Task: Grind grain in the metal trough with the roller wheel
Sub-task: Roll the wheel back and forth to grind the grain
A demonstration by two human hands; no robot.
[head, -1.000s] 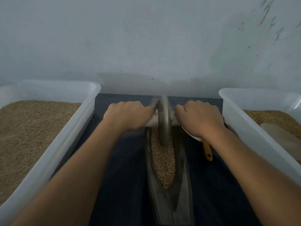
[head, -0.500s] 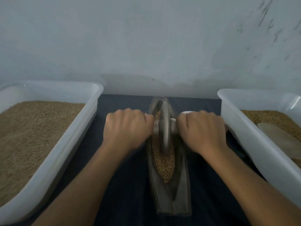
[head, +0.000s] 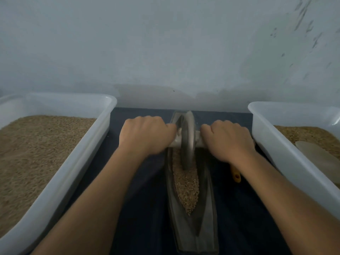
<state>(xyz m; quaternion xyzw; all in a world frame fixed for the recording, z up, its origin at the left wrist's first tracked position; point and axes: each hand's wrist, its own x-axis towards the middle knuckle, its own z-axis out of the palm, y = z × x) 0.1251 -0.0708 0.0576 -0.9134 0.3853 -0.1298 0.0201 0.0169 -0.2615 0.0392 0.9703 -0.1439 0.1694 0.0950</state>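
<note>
- The fingertips of both hands are hidden: each fist curls under and away from the camera, so only knuckles and the backs of the hands show.
- The pale axle handle (head: 173, 142) shows only as short stubs beside the wheel; the rest sits inside the fists.
- A yellow handle (head: 236, 174) pokes out below the right wrist; whatever it belongs to is covered by the arm.
- A flat pale object (head: 320, 155) lies on the grain in the right tub, cut off at the picture's edge and too blurred to identify.
- Both tubs run out of view at the sides.
- The left hand (head: 145, 135) has its fingers wrapped tight around the handle on the wheel's left side.
- The right hand (head: 229, 139) has its fingers wrapped tight around the handle on the wheel's right side.
- The roller wheel (head: 187, 140) stands upright on edge between the fists, its lower rim down in the grain (head: 185, 184).
- The metal trough (head: 195, 227), long and boat-shaped, lies on a dark cloth-covered table (head: 139, 208), pointing away from the person. The wheel sits towards its far end; the grain fills the groove from there to about its middle.
- A white plastic tub (head: 79, 162) of brown grain stands to the left of the trough, and another white tub (head: 279, 150) of grain to the right.
</note>
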